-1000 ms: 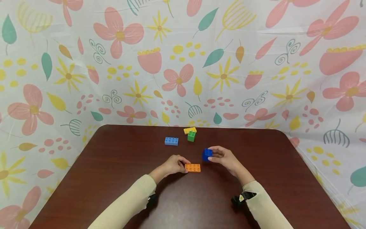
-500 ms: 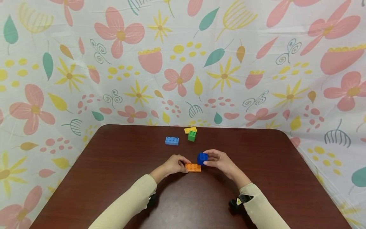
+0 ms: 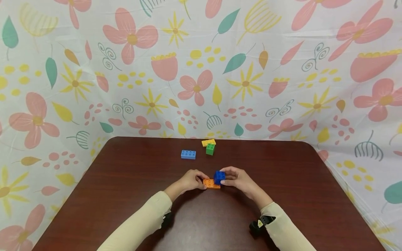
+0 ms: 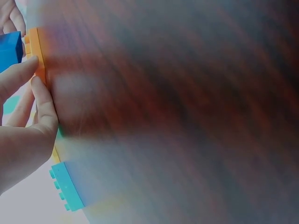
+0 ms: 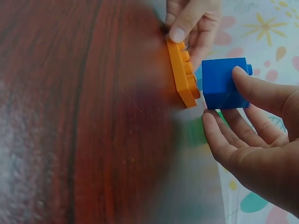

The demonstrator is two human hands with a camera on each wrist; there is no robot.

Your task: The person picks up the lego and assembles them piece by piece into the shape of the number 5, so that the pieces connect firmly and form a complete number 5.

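A flat orange building brick point(image 3: 208, 184) lies on the table, and my left hand point(image 3: 190, 180) pinches its left end between thumb and fingers. In my right hand point(image 3: 240, 179) is a dark blue, square building brick point(image 3: 219, 177), held by thumb and fingertips with its studs up. The blue brick hangs close over the right end of the orange one. In the right wrist view a narrow gap shows between the blue brick point(image 5: 224, 84) and the studs of the orange brick point(image 5: 182, 70). The left wrist view shows the thumb and a finger at the orange brick's side.
Farther back on the brown table point(image 3: 141, 164) lie a light blue brick point(image 3: 188, 154), a small green brick point(image 3: 210, 149) and a flat yellow brick point(image 3: 208, 142), with the green one partly in front of the yellow. A flower-patterned cloth point(image 3: 194, 52) hangs behind the table.
My right hand has brought the dark blue brick left and nearer to me, from beside the orange brick to over its right end. The left hand keeps its place on the orange brick.
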